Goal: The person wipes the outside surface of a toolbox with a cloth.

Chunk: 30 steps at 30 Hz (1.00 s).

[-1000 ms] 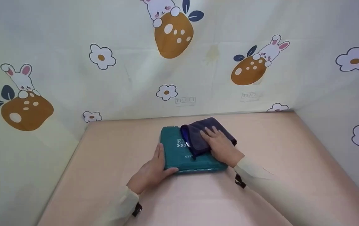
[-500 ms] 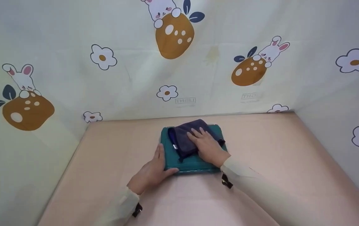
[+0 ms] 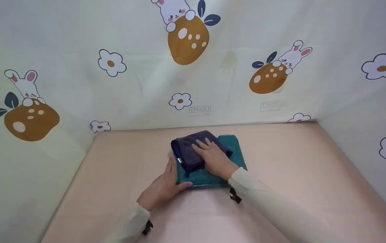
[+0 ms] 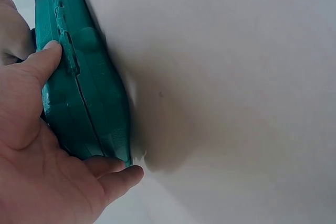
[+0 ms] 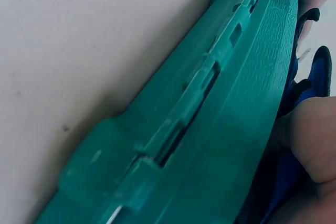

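A green hard plastic case (image 3: 235, 152) lies flat on the table in the head view, with white lettering mostly covered. Over its left and middle part lies a folded dark purple cloth (image 3: 186, 148) with a blue inner side. My right hand (image 3: 215, 160) rests on the cloth, fingers spread and fairly straight, pressing it to the lid. My left hand (image 3: 161, 187) holds the case's near left corner, thumb along the front edge and fingers along the left side. The left wrist view shows this thumb (image 4: 44, 61) against the hinged edge of the case (image 4: 89, 87).
The pale peach table (image 3: 291, 162) extends around the case. Behind it and at both sides hangs a light curtain (image 3: 139, 87) printed with rabbits, orange fruit and flowers.
My right hand has slid the cloth leftward across the lid, uncovering the case's right side and covering its lettering. My left hand has stayed at the corner.
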### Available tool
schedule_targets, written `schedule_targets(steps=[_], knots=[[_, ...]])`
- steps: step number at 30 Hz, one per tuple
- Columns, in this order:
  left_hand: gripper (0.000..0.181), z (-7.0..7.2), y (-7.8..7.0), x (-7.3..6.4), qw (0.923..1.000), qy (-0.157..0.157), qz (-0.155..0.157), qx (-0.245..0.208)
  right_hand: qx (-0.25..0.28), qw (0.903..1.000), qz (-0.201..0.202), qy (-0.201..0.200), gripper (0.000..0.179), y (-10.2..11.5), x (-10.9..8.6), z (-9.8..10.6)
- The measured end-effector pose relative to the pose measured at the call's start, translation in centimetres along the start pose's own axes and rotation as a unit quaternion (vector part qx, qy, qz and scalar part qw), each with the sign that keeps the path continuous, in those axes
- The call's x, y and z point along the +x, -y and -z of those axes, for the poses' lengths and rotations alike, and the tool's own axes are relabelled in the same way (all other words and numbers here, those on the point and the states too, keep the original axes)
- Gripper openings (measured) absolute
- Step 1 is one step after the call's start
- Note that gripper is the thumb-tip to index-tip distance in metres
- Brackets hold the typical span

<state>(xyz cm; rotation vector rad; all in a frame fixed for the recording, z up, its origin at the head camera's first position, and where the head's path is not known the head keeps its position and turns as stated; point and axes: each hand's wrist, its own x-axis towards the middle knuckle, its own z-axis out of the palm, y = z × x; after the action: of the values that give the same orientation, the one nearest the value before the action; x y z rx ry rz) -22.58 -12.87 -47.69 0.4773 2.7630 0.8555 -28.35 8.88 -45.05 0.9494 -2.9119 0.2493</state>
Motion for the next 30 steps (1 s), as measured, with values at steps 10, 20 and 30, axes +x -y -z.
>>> schedule_targets(steps=[10, 20, 30], knots=[[0.111, 0.0, -0.2, 0.0, 0.9999, -0.003, 0.001, 0.013, 0.009, 0.9997, 0.021, 0.002, 0.061, 0.5, 0.0, -0.2], [0.114, 0.1, -0.4, -0.1, 0.9999, -0.006, 0.007, 0.006, 0.022, 0.9987, 0.046, 0.004, 0.065, 1.5, -1.0, -0.2], [0.098, 0.2, 0.2, -0.3, 0.9962, -0.001, -0.077, 0.04, 0.018, 0.9961, 0.085, -0.009, 0.063, 3.0, -2.9, -0.7]])
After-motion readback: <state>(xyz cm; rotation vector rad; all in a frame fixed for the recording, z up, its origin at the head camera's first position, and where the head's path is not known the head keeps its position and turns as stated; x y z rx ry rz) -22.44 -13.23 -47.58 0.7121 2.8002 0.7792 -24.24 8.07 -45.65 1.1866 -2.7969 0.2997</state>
